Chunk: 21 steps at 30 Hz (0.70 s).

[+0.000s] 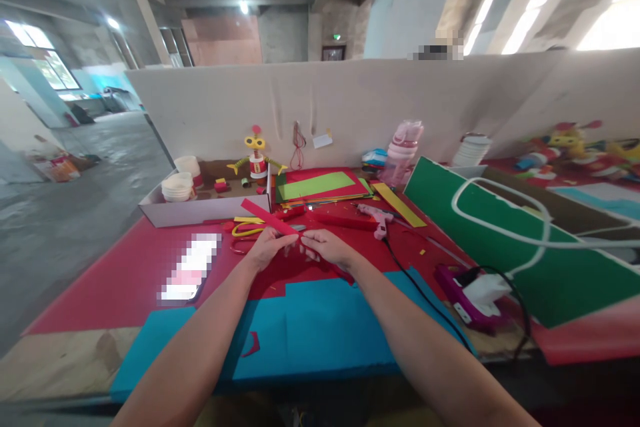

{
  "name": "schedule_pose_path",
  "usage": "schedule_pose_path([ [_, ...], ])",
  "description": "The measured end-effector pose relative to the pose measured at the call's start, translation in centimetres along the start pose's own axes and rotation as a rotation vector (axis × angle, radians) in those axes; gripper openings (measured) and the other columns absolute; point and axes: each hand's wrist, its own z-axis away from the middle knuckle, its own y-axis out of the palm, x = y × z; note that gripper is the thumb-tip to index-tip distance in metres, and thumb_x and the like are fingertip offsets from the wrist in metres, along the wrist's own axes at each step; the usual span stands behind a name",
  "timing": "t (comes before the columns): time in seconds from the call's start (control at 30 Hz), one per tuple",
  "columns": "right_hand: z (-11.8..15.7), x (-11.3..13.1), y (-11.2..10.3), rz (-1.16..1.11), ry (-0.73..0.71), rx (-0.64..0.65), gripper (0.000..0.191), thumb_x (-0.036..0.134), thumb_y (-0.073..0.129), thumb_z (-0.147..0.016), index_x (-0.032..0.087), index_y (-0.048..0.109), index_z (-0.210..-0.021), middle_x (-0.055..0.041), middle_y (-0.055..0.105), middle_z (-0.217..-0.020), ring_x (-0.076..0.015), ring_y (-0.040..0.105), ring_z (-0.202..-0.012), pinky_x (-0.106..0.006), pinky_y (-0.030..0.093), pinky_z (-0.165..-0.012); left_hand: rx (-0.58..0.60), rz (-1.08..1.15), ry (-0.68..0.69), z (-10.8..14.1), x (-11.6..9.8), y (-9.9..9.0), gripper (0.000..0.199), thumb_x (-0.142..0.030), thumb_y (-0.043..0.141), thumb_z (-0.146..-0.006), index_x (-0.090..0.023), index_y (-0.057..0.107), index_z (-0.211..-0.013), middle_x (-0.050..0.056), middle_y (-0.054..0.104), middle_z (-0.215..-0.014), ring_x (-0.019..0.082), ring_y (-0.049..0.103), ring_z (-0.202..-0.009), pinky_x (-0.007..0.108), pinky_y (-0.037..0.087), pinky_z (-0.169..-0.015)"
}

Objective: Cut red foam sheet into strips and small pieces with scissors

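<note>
A red paper strip [263,215] slants between my two hands above the red-covered table. My left hand [270,248] pinches it with thumb and fingers. Close beside it, my right hand [327,248] has its fingertips closed on the strip's lower end. Just left of my hands lie scissors with yellow handles [243,229], partly hidden behind the left hand. A pink glue gun [379,217] rests beyond my right hand, its black cord running toward the front. Blue sheets [330,320] lie under my forearms, with a small red scrap [251,344] on them.
At left are a phone [193,267] and a white tray [210,211] with paper cups and a cup figure [257,165]. Green and yellow sheets [317,185] lie at the back. A pink bottle [401,150], green board [470,233] and power strip [463,310] stand right.
</note>
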Motion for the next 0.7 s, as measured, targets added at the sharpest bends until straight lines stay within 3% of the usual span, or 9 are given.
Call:
schedule_pose_path([
  [0.2, 0.2, 0.2, -0.2, -0.061, 0.01, 0.024, 0.034, 0.047, 0.054, -0.086, 0.016, 0.055, -0.071, 0.0064, 0.045, -0.047, -0.0073, 0.041, -0.044, -0.023, 0.043, -0.058, -0.055, -0.025, 0.025, 0.0, -0.2, -0.5, 0.038, -0.042, 0.064, -0.078, -0.014, 0.063, -0.052, 0.002, 0.055, -0.047, 0.01, 0.048, -0.045, 0.024, 0.037, -0.051],
  [0.4, 0.6, 0.5, -0.5, -0.068, 0.046, 0.035, 0.034, 0.047, 0.055, -0.085, 0.016, 0.055, -0.07, 0.0061, 0.044, -0.047, -0.007, 0.039, -0.043, -0.022, 0.041, -0.053, -0.161, -0.008, 0.047, -0.3, -0.1, -2.1, 0.042, -0.045, 0.062, -0.078, -0.016, 0.062, -0.047, 0.002, 0.051, -0.041, 0.01, 0.045, -0.041, 0.024, 0.034, -0.046],
  [0.7, 1.0, 1.1, -0.7, -0.072, 0.053, 0.101, 0.034, 0.047, 0.056, -0.084, 0.017, 0.055, -0.069, 0.0067, 0.044, -0.047, -0.007, 0.038, -0.043, -0.026, 0.048, -0.06, -0.493, -0.002, 0.148, -0.5, -0.7, -5.2, 0.032, -0.035, 0.062, -0.072, -0.016, 0.059, -0.047, 0.001, 0.054, -0.044, 0.009, 0.047, -0.04, 0.023, 0.037, -0.045],
])
